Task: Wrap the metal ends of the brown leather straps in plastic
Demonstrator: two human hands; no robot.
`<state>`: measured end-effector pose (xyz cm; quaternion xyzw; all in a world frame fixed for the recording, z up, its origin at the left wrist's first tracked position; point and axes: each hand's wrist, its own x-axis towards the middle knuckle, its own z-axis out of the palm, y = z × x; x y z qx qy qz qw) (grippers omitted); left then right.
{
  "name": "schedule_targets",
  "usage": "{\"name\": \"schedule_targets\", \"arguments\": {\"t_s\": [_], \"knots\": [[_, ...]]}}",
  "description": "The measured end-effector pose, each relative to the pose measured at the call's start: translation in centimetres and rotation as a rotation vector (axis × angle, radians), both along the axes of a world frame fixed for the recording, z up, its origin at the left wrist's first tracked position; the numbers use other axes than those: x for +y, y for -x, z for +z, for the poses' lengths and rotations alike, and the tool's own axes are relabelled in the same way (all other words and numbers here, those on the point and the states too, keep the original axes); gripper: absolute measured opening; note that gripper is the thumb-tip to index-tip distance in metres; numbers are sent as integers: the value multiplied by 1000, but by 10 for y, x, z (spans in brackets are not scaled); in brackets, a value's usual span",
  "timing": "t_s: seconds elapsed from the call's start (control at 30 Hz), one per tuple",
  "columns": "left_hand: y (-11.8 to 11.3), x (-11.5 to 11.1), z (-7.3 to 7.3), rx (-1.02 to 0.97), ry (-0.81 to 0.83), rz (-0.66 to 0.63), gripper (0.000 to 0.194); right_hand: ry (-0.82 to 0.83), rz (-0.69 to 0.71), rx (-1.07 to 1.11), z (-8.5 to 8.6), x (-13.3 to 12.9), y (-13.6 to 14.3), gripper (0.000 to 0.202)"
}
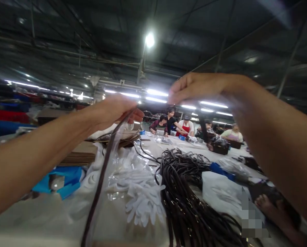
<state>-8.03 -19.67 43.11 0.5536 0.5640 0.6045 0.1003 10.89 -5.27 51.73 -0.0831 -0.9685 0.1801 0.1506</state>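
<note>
My left hand (124, 108) is raised in front of me with its fingers closed on a dark strap (104, 168). The strap hangs down past the front of the table, with a see-through strip, perhaps plastic, along it. Level with it, to the right, my right hand (192, 87) is held up with thumb and fingertips pressed together; whatever it pinches is too small or blurred to make out. Below both hands lies a big heap of dark straps (184, 192) with small shiny metal fittings. Beside the heap sits a pile of white gloves (143, 199), partly over clear plastic.
Brown flat sheets (78, 152) are stacked at left, behind a blue wrapper (73, 178). A white packet (220, 192) lies right of the straps. Another person's hand (264, 202) shows at lower right. Several people sit or stand along the far table, near a dark basket (219, 145).
</note>
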Motion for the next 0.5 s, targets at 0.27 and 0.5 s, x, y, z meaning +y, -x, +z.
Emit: {"name": "schedule_targets", "arguments": {"t_s": [0.27, 0.5], "knots": [[-13, 22, 8, 36, -33, -96, 19, -89, -109, 45, 20, 15, -30, 20], [-31, 51, 1, -117, -54, -234, 15, -83, -26, -40, 10, 24, -30, 31]]}}
